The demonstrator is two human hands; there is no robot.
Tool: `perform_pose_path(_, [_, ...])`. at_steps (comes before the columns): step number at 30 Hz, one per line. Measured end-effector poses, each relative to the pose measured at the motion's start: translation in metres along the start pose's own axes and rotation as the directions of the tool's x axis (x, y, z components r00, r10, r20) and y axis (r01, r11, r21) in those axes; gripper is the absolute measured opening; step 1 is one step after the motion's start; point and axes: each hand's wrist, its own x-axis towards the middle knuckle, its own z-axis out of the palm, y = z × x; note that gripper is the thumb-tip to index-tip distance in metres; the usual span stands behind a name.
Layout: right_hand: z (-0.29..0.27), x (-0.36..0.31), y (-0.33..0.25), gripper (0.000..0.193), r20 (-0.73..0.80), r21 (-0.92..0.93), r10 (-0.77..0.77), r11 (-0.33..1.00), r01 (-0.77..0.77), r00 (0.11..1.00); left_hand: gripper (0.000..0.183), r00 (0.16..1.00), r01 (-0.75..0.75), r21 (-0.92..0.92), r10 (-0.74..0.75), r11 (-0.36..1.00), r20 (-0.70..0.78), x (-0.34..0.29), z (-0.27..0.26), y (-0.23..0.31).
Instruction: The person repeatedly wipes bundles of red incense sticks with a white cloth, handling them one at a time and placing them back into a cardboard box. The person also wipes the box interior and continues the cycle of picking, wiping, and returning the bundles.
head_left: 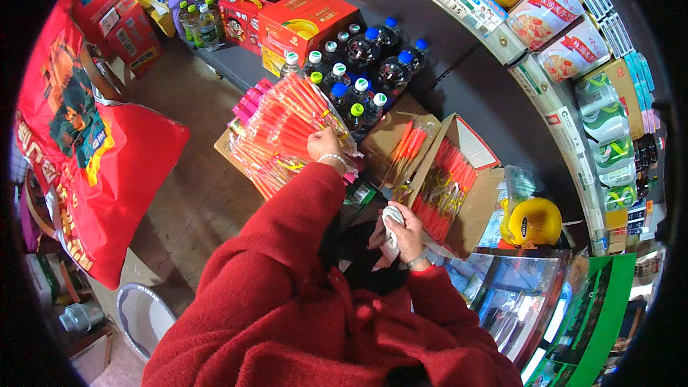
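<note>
Left hand (324, 145) on the sticks (283, 129)

The bagged sticks lie under that hand and to its left. Its fingers curl; I can't tell if they grip. The right hand (408, 235) squeezes a cloth (391, 226). Looks like stick-handling; lifting them calls for a firm pinch.

The sticks (287, 129), slender, orange-red and plastic-wrapped, with some yellow showing, lie heaped and fanned aslant, one end under the curled left hand (325, 146). The cloth (389, 247), white above, pinkish below, is bunched in the right hand (408, 235).
</note>
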Motion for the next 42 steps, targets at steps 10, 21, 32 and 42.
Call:
perform_pose_path(10, [0.004, -0.010, -0.014, 0.039, 0.018, 0.142, 0.038, 0.989, -0.040, 0.999, 0.018, 0.824, 0.385, -0.443, -0.085, 0.809, 0.561, -0.011, -0.036, 0.035])
perform_pose_path(21, [-0.006, -0.004, -0.049, 0.054, 0.112, 0.540, 0.165, 0.818, -0.199, 0.980, 0.049, 0.547, 0.486, -0.352, 0.035, 0.800, 0.836, -0.049, -0.103, 0.060])
perform_pose_path(32, [0.077, -0.007, -0.125, 0.047, 0.065, -0.335, -0.614, 0.729, 0.597, 0.787, 0.040, 0.341, 0.538, -0.291, 0.111, 0.791, 0.933, -0.163, -0.143, 0.089])
perform_pose_path(42, [0.069, -0.045, -0.119, 0.038, 0.409, -0.601, -0.639, 0.348, 0.719, 0.652, 0.042, 0.130, 0.592, -0.198, 0.150, 0.781, 0.980, -0.178, -0.161, 0.087])
